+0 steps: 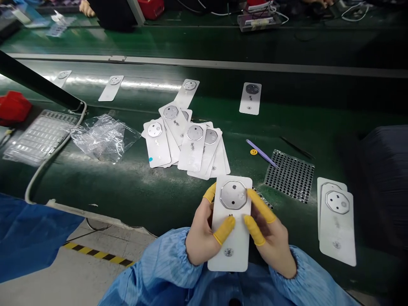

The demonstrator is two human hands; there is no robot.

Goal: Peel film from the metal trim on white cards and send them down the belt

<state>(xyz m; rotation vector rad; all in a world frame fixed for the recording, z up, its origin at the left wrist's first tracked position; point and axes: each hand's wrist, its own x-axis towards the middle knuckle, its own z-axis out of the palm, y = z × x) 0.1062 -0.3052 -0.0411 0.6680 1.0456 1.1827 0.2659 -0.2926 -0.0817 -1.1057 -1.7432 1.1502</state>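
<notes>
Between both hands: white panel [238, 240], its edges gripped by left hand [202, 236] and right hand [276, 242]
Panel's emblem [228, 252]: round, dark, too small to read
Middle pile [191, 153]: overlapping cards, one blue dot [151, 159]
Far row [250, 104]: spaced cards, marks unreadable

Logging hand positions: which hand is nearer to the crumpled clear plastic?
Left. The left hand holds the left edge of the white panel, right of the plastic; the right hand is farther away, at the panel's right edge.
</notes>
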